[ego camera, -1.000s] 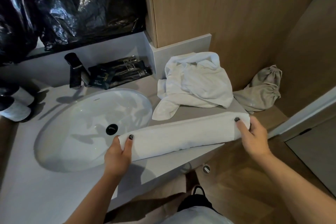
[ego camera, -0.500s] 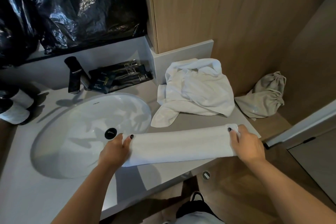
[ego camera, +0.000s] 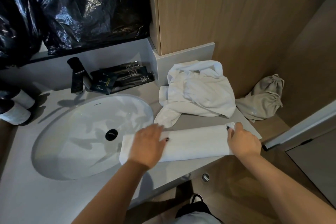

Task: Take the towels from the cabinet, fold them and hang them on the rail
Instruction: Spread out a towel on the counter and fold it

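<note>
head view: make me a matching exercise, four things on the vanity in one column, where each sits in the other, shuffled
Things:
1. folded white towel
2. crumpled white towel
3. grey drawstring bag
4. black faucet

Places:
A. behind the sink basin
B. in the right corner by the wooden wall
C. along the counter's front edge, under both hands
D. heaped behind the folded towel

Pairs: 1-C, 2-D, 3-B, 4-A

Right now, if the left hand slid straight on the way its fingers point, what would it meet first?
The left hand lies flat on the folded towel, fingers pointing up and right. Going on, it would probably meet the crumpled white towel first, near its hanging corner; depth is unclear.
</note>
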